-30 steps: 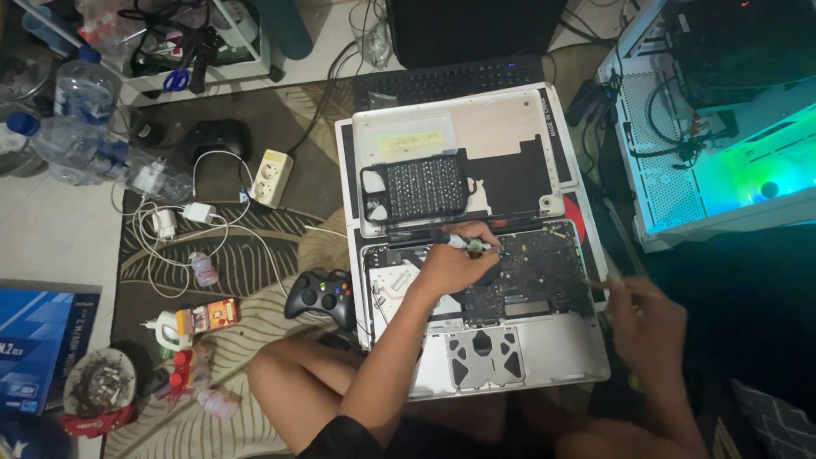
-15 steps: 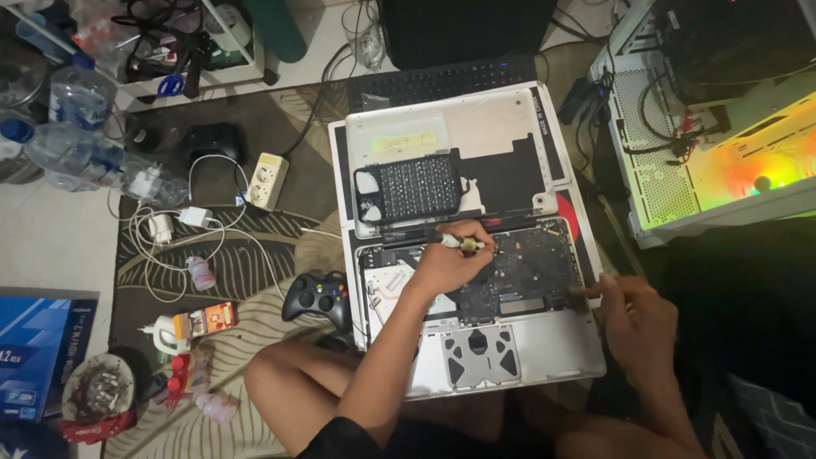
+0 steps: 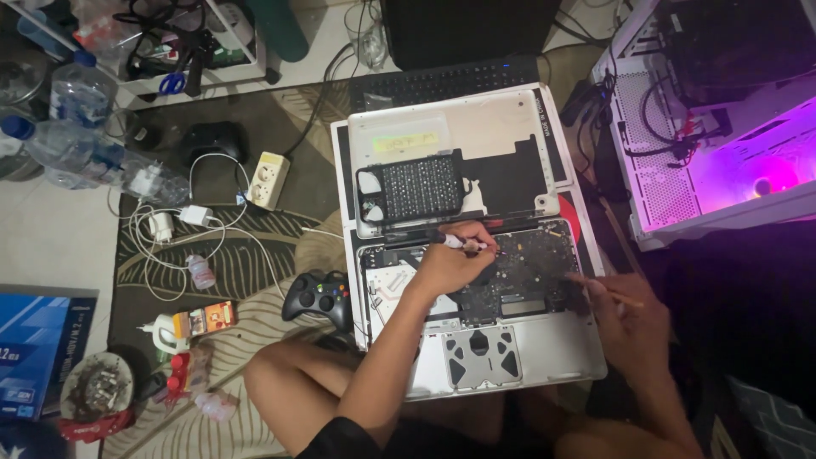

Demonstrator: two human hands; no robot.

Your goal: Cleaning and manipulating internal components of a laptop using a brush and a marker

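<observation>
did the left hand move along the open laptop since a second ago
No. The left hand sits with its pen-like tool at the top edge of the laptop's circuit board, just under the removed bottom cover, as before.

A game controller lies left of the opened laptop, keyboard behind.

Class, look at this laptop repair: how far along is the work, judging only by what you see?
Done: the bottom cover is off and lies above the open laptop, with a black keyboard part resting on it. In hand: the left hand holds a pen-like tool over the circuit board; the right hand steadies the laptop's right edge. Left: the board is exposed and the cover is not refitted.
</observation>
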